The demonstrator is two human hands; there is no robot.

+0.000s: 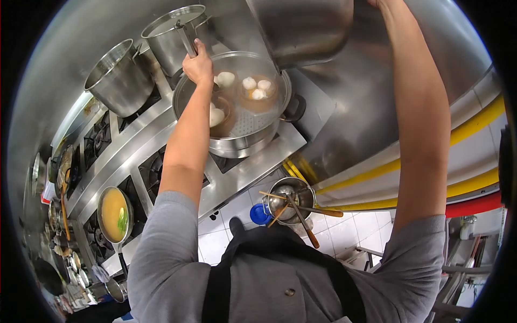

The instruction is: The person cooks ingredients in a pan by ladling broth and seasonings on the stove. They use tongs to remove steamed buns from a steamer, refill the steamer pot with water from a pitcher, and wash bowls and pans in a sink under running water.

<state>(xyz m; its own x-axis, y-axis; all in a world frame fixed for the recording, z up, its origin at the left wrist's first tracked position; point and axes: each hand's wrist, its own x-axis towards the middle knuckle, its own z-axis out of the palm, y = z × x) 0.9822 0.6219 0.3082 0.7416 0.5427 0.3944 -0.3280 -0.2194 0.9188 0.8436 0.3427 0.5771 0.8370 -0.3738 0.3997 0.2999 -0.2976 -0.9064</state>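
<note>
Head view, left hand (198,67): fingers closed around the upright handle of a metal tool (186,39), above the left side of the steamer; the tool's lower end is hard to make out behind the hand.
Head view, right hand (378,2): raised at the far edge, mostly cut off, beside a large metal panel (307,32); cannot tell whether it grips.
Steamer (245,141): wide, round, metal, on the stove (237,175), with a perforated tray inside and a dark side handle at right.
White buns (258,93): three small ones in a round container (258,105) at the steamer's right; larger white pieces (226,79) at its left, one partly behind the forearm.
Tall pots (121,81): two, metal, far left, one beyond the other.
Pan (100,215): near left on the stove, containing yellowish liquid (112,218) and something green (123,220).
Low pot (299,188): near and right of the stove, with wooden-handled utensils (308,231) laid across; a blue item (260,214) just left.
Floor (215,237): white tiles.
</note>
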